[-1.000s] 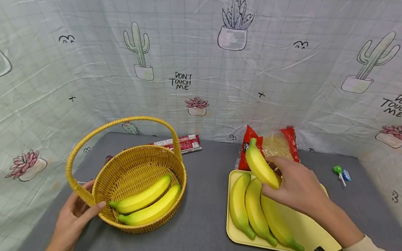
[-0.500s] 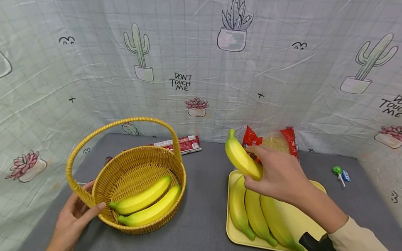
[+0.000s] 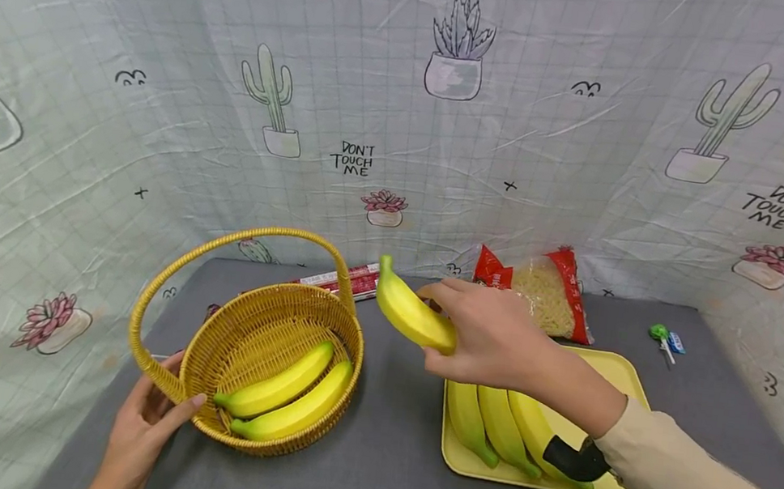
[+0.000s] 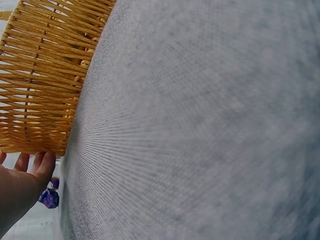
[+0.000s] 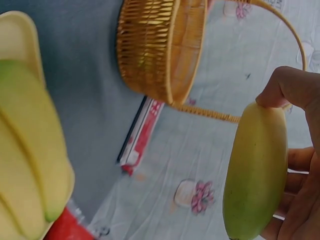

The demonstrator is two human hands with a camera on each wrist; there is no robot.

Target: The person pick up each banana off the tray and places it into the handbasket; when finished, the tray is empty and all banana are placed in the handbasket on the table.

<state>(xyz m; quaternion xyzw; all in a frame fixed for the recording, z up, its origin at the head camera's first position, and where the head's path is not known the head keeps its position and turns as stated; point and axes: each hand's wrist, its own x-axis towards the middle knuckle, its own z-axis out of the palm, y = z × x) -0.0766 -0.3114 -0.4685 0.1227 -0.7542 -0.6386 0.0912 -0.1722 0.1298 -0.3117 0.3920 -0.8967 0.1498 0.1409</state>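
In the head view my right hand (image 3: 491, 334) holds a yellow banana (image 3: 409, 312) with a green tip, thumb and fingers on either side of it. It is raised over the gap between tray and basket. The right wrist view shows the held banana (image 5: 256, 172) up close. My left hand (image 3: 146, 418) grips the left rim of a round wicker basket (image 3: 256, 334), thumb over the edge and fingers outside by the handle base. Two bananas (image 3: 283, 382) lie side by side inside. Several more bananas (image 3: 501, 433) lie on a pale yellow tray (image 3: 614, 374), partly hidden by my right arm.
Behind the tray lies a red and clear bag (image 3: 547, 296) of pale dry food. A red and white packet (image 3: 361, 280) lies behind the basket. A green lollipop (image 3: 658, 333) sits at the far right of the grey table (image 3: 371, 470). A patterned cloth (image 3: 446, 161) walls the back and sides.
My right hand has carried the banana leftward from above the tray to near the basket's right side. The left hand and the basket have stayed in place.
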